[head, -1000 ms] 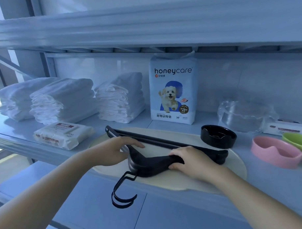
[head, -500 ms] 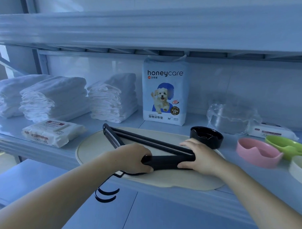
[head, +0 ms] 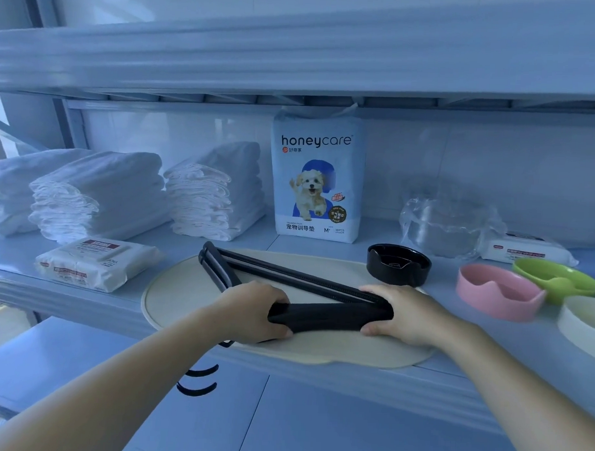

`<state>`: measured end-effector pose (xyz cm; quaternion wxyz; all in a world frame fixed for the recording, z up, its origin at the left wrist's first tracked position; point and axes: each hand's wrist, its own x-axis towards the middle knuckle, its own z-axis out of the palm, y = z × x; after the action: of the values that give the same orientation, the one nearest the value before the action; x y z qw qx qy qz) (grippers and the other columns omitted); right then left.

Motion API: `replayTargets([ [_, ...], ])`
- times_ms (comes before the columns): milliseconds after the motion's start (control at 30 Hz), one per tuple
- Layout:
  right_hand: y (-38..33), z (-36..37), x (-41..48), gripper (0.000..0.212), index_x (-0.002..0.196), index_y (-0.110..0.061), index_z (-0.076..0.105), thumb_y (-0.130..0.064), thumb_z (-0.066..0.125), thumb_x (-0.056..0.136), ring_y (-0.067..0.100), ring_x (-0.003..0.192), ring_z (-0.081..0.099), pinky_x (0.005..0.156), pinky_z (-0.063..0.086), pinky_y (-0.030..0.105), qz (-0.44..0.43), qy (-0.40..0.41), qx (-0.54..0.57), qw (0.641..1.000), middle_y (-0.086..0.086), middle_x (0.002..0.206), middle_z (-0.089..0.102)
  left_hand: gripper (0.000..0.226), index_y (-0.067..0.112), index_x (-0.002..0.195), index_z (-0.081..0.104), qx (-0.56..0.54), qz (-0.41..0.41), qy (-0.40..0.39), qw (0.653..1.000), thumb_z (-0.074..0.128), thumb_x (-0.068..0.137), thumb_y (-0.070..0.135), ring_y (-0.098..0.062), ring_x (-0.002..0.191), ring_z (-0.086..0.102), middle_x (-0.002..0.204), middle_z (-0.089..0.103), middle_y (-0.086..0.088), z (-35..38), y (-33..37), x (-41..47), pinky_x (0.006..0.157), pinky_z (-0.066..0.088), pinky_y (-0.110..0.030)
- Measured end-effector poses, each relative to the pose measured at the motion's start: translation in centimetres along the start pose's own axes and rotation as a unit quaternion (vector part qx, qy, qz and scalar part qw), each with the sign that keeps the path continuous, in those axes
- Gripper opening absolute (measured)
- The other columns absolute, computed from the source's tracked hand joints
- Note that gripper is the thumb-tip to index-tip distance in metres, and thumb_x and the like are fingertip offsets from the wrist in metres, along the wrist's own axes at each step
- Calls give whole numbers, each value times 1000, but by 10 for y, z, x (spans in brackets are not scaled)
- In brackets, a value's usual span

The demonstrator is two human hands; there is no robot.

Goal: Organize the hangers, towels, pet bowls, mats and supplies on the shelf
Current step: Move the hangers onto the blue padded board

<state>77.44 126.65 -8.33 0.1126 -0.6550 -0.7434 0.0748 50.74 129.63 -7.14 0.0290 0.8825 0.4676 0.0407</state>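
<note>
Black hangers point(head: 323, 315) lie stacked on a beige oval mat point(head: 182, 288) at the front of the shelf. Their hooks point(head: 198, 378) hang down past the shelf's front edge. My left hand point(head: 252, 311) grips the stack near the hook end. At the other shoulder end, my right hand point(head: 404, 313) holds the same stack. Three piles of white folded towels point(head: 98, 194) stand at the back left. A black pet bowl point(head: 398, 264), a pink bowl point(head: 496, 291), a green bowl point(head: 557, 278) and a cream bowl point(head: 586, 319) sit to the right.
A honeycare training-pad pack point(head: 316, 178) stands upright at the back centre. One wipes pack point(head: 96, 262) lies front left, a second wipes pack point(head: 521, 250) back right beside a clear plastic-wrapped bowl point(head: 448, 224). The upper shelf point(head: 295, 60) hangs low overhead.
Both hands have drawn the hangers together into one stack and shifted it slightly back on the mat; the hooks overhang the edge less. The view has drifted right, showing more bowls.
</note>
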Motion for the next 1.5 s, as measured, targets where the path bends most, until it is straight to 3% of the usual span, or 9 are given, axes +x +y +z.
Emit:
replayTargets([
  [200, -5, -12, -19, 73, 140, -39, 30, -58, 63, 78, 13, 127, 41, 97, 37, 27, -7, 46, -28, 999, -14, 142, 42, 17, 36, 82, 47, 26, 26, -16, 999, 56, 82, 50, -15, 75, 57, 77, 56, 12, -17, 3, 4, 68, 52, -34],
  [400, 8, -37, -54, 74, 142, -39, 27, -59, 61, 79, 10, 121, 47, 85, 37, 25, 12, 125, -19, 992, -16, 139, 44, 24, 34, 101, 55, 70, 76, 34, 994, 56, 84, 51, -8, 83, 53, 91, 58, 14, -53, 40, 11, 70, 46, -26],
  [500, 25, -51, -80, 73, 142, -40, 26, -60, 58, 80, 11, 123, 43, 83, 24, 29, 35, 160, -40, 986, -18, 139, 44, 29, 35, 107, 54, 91, 110, 64, 988, 55, 84, 52, -6, 90, 52, 97, 57, 17, -61, 70, 15, 74, 45, -24],
  [600, 54, -62, -114, 70, 140, -42, 27, -62, 57, 79, 13, 127, 40, 94, 33, 32, 47, 173, -40, 983, -23, 139, 41, 30, 35, 111, 52, 89, 148, 68, 983, 54, 85, 52, -6, 93, 50, 101, 56, 19, -62, 112, 24, 78, 44, -24],
  [700, 86, -76, -157, 69, 138, -45, 26, -61, 58, 79, 12, 116, 49, 85, 47, 31, 78, 183, -49, 979, -21, 133, 47, 32, 34, 112, 52, 77, 190, 71, 976, 56, 85, 51, -6, 92, 49, 103, 55, 17, -56, 161, 34, 77, 43, -24],
  [867, 143, -98, -236, 69, 139, -43, 27, -61, 56, 80, 8, 118, 46, 88, 43, 27, 134, 198, -75, 968, -20, 135, 46, 30, 33, 109, 53, 64, 255, 81, 962, 56, 85, 51, -7, 90, 50, 89, 51, 21, -40, 253, 52, 75, 45, -27],
  [1100, 221, -123, -333, 67, 139, -38, 29, -59, 55, 82, 6, 112, 49, 85, 41, 25, 208, 207, -80, 953, -17, 129, 49, 35, 34, 113, 51, 64, 317, 85, 942, 55, 84, 54, -8, 96, 52, 101, 55, 17, -29, 381, 70, 81, 46, -31],
  [1267, 266, -136, -381, 68, 142, -35, 26, -61, 51, 83, 8, 97, 50, 79, 41, 26, 247, 220, -90, 940, -14, 127, 49, 29, 34, 111, 51, 80, 359, 85, 926, 54, 86, 51, -7, 96, 51, 99, 56, 17, -27, 456, 89, 75, 42, -25],
  [1500, 309, -139, -412, 68, 142, -28, 24, -62, 44, 87, 15, 106, 52, 81, 44, 29, 285, 228, -107, 925, -7, 120, 51, 30, 37, 108, 49, 124, 392, 59, 910, 57, 84, 53, -3, 85, 43, 87, 46, 22, -21, 519, 128, 77, 40, -24],
])
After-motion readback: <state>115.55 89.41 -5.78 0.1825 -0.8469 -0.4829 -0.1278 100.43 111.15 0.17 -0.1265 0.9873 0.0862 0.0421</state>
